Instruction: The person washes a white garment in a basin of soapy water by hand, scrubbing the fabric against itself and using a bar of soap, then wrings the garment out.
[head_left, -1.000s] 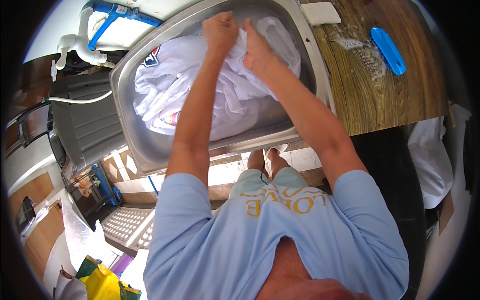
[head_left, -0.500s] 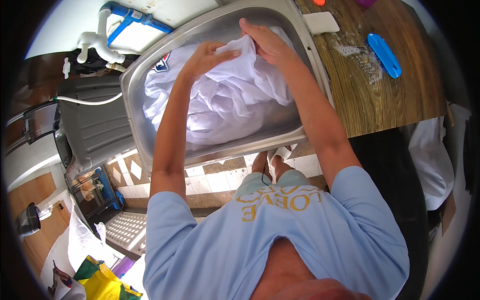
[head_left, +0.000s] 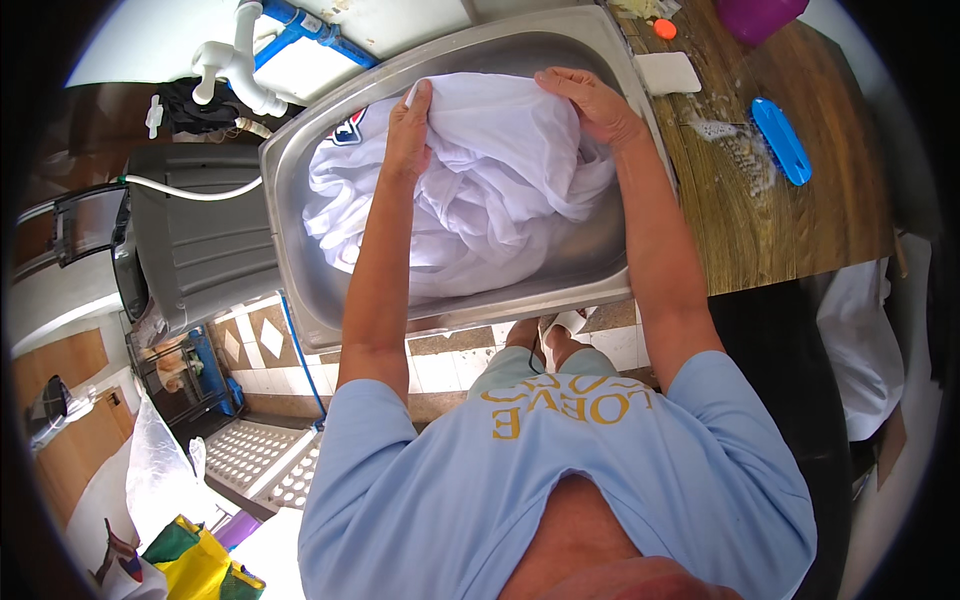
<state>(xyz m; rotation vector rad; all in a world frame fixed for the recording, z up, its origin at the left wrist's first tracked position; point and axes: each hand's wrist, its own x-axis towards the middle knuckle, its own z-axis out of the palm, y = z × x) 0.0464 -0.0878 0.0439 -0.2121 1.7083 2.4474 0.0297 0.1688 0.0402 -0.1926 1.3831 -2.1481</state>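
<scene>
Both hands in the wash, fingers gripping white cloth.

Our left hand (head_left: 408,135) and right hand (head_left: 592,103) have fingers curled tight on the white garment (head_left: 480,200), bunched beneath them in the steel sink (head_left: 300,270); right of our right fingers, a blue brush (head_left: 781,140) lies on the wooden worktop (head_left: 800,220).

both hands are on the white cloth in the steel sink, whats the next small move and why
Probably pull the two hands apart to spread the white garment. The left hand and right hand each grip its upper edge, while the rest lies bunched in folds in the steel sink. Opening it out would expose the crumpled middle for washing.
</scene>
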